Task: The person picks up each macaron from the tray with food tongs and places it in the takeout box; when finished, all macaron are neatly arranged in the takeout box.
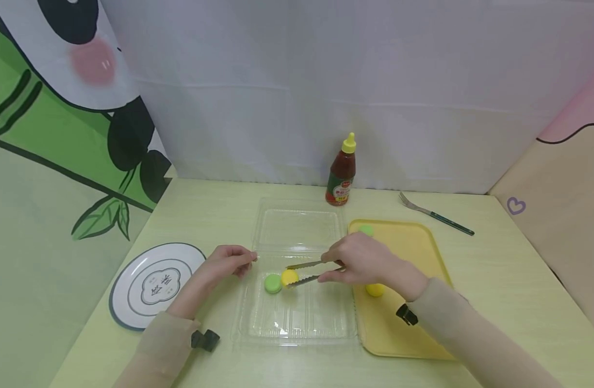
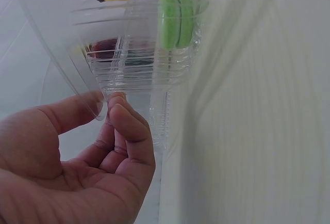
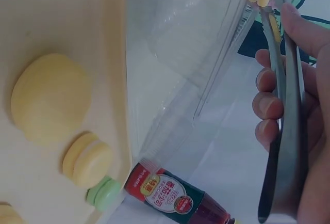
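My left hand point(image 1: 226, 264) pinches the left rim of an open clear plastic container point(image 1: 302, 323) between thumb and fingers, as the left wrist view shows. In my right hand point(image 1: 365, 258) I hold metal tongs point(image 3: 293, 146), reaching over the container from the right. A yellow macaron point(image 1: 289, 277) sits between the toothed tips of the tongs. Right beside it, to the left, a green macaron point(image 1: 273, 284) rests in the container; its two shells show in the left wrist view. The container's lid point(image 1: 297, 229) lies folded back behind its base.
To the right lies a yellow tray point(image 1: 399, 334) bearing several macarons, including a green one point(image 1: 366, 230) and a yellow one point(image 1: 374, 290), partly hidden by my right arm. A sauce bottle point(image 1: 341, 180) stands behind, a fork point(image 1: 440, 216) back right, a white plate point(image 1: 127, 293) left.
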Available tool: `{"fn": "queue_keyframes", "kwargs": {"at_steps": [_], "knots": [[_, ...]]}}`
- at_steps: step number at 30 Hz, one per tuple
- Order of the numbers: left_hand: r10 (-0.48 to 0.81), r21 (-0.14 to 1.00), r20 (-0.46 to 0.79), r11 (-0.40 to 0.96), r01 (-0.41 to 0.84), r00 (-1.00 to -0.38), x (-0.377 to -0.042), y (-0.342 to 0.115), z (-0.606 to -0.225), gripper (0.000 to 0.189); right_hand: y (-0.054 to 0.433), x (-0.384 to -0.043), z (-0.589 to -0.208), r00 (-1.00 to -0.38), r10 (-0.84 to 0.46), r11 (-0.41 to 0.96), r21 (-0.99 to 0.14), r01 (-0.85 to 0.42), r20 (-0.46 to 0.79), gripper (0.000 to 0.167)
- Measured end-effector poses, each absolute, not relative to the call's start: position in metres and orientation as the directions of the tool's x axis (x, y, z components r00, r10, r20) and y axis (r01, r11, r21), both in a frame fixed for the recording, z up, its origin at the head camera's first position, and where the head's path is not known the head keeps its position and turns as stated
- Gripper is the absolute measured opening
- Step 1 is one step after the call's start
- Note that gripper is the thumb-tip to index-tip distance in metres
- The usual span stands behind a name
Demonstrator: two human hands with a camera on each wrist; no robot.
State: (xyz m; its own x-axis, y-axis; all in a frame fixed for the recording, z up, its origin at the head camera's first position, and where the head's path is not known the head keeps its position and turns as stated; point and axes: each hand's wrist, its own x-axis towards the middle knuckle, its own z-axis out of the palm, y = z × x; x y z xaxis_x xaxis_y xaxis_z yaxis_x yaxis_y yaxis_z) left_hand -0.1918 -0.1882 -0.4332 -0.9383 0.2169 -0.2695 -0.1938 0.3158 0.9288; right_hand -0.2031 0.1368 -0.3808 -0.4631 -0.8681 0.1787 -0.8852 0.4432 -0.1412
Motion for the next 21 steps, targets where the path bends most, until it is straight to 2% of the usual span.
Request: {"fn": "queue_keyframes", "kwargs": {"at_steps": [7,13,21], "knots": [[0.218,0.93,-0.271,0.312,-0.196,-0.938,-0.192,-0.189,-0.435,0.028,0.128,-0.199,-0.387,-0.433,-0.886,0.412,-0.145,-0.899,0.166,0.043],[0.21,0.929,-0.269,0.316,-0.195,-0.94,-0.193,-0.189,-0.435,0.028,0.12,-0.195,-0.39,-0.411,-0.899,0.388,-0.161,-0.907,0.149,0.038],[0.21,0.925,-0.27,0.326,-0.193,-0.94,-0.193,-0.189,-0.435,0.029,0.11,-0.188,-0.395,-0.422,-0.9,0.399,-0.177,-0.899,0.112,0.036]]}}
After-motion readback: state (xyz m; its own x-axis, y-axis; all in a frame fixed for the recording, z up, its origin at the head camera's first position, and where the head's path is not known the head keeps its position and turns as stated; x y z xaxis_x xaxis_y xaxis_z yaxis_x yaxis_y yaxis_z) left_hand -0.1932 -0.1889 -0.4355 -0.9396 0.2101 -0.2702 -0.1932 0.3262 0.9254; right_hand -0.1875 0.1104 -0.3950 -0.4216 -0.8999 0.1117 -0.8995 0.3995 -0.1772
